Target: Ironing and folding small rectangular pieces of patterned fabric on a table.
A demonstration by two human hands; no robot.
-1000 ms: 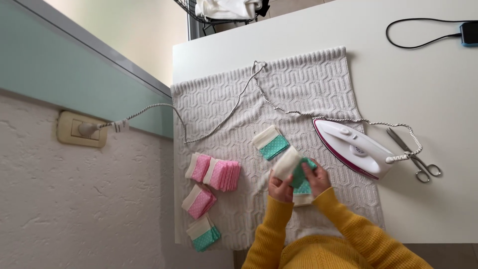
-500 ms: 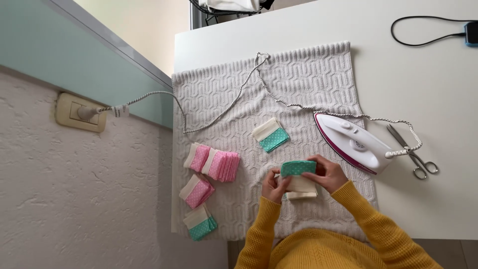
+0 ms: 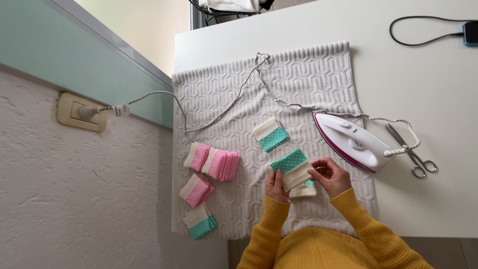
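Fingers (image 3: 275, 175) of my left hand (image 3: 277, 185) and right hand (image 3: 331, 175) pinch a fabric piece (image 3: 293, 167), teal with white dots at its far half, cream at its near half, tilted above a stack (image 3: 302, 191) on the knitted mat (image 3: 298, 84), near the iron (image 3: 351, 142).

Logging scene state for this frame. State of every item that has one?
left hand: gripping the teal-and-cream fabric stack
right hand: pinching the stack's other end
iron: lying on the knitted towel, cord plugged into the wall socket
scissors: closed, on the table
pink patches: stacked, fanned
small teal patch pile: flat on towel
phone: cable attached
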